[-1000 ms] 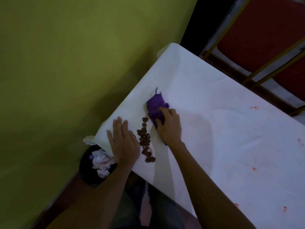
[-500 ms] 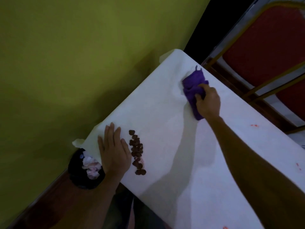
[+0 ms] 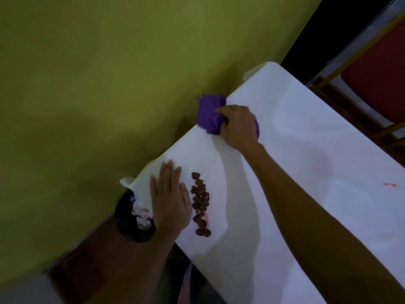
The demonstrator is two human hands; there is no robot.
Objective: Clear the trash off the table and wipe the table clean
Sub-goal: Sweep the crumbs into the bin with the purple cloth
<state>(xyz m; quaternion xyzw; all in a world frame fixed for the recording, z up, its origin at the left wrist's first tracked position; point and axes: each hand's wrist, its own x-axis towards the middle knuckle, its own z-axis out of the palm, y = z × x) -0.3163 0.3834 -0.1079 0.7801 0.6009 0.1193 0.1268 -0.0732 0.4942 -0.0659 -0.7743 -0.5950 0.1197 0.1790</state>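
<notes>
A white-covered table (image 3: 306,172) runs diagonally from the lower left to the upper right. My right hand (image 3: 237,126) grips a bunched purple cloth (image 3: 209,115) at the table's left edge, part of the cloth hanging over that edge. My left hand (image 3: 169,198) lies flat, fingers together, on the table's near corner. Just right of it lies a row of several small dark brown scraps (image 3: 200,202). Below the corner stands a black bin (image 3: 127,218) holding crumpled white and pink paper (image 3: 142,215).
A yellow-green wall (image 3: 109,84) runs close along the table's left edge. A red-seated chair with a gold frame (image 3: 377,80) stands beyond the far side. Small red spots (image 3: 389,184) mark the cover at the right.
My right hand carried the purple cloth from beside the scraps to the far edge, then back left to the wall-side edge. My left hand stayed flat on the corner.
</notes>
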